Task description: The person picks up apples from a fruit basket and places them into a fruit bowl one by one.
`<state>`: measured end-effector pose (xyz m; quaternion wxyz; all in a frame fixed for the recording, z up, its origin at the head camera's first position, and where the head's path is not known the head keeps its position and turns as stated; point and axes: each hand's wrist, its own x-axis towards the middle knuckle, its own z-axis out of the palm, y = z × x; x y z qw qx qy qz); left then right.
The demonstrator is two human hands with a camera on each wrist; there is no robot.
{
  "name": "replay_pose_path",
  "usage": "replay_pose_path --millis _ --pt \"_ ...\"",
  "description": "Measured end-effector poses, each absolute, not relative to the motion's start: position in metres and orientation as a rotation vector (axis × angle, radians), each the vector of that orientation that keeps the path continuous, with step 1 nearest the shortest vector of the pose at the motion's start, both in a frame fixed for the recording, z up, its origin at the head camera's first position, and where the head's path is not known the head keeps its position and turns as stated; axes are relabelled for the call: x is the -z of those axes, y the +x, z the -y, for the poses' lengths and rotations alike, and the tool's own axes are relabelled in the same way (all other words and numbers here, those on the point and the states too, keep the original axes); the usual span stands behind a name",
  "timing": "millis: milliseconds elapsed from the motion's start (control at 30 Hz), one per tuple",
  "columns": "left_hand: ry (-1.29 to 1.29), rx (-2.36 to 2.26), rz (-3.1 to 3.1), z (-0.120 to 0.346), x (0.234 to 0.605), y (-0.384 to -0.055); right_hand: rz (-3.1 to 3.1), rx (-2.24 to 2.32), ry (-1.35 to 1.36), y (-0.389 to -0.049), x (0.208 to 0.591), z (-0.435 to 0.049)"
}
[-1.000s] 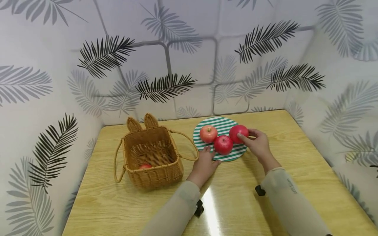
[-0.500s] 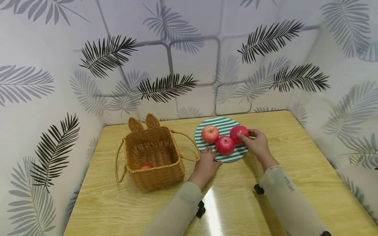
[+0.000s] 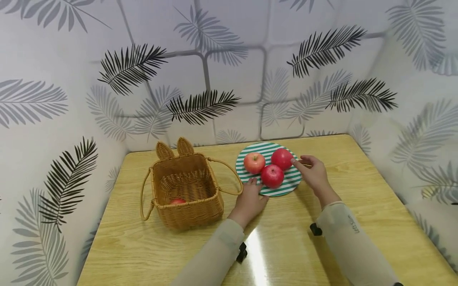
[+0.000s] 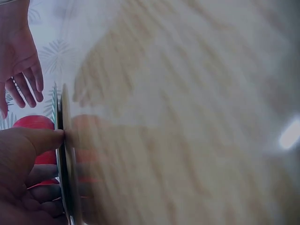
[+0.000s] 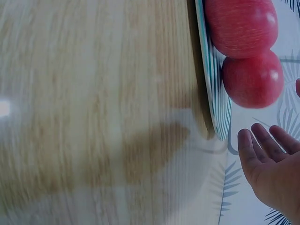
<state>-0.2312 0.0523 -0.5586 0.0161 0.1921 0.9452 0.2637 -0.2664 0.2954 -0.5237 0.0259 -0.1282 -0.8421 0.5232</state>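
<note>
A round plate [image 3: 291,182] with green and white stripes lies on the table and bears a pale pinkish apple [image 3: 254,163], a red apple [image 3: 272,176] in front and another red apple [image 3: 282,159] at the back right. My left hand [image 3: 248,201] rests at the plate's near left edge; in the left wrist view its thumb [image 4: 49,139] touches the rim and its fingers lie on the upper side. Just right of the back red apple is my right hand [image 3: 315,174], fingers spread and holding nothing. The right wrist view shows a gap between its fingertips [image 5: 244,136] and the red apple [image 5: 253,79].
Left of the plate stands a wicker basket [image 3: 191,216] with two ear shapes and two loop handles. A red fruit [image 3: 177,201] is partly visible inside it. The wooden table [image 3: 143,254] meets leaf-patterned walls [image 3: 229,71] at the back and sides.
The right hand has let go of the red apple, which now sits slightly further left and back on the plate. The left hand stays at the plate's edge.
</note>
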Motion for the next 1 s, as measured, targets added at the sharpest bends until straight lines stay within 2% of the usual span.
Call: replay_pose_path --millis 467,1000 --pt "0.661 -0.85 -2.89 -0.047 0.559 -0.232 2.562 -1.649 -0.349 -0.252 0.508 -0.3" --pt "0.682 -0.847 -2.895 -0.047 0.558 -0.231 2.546 -1.678 -0.274 -0.25 0.507 -0.294"
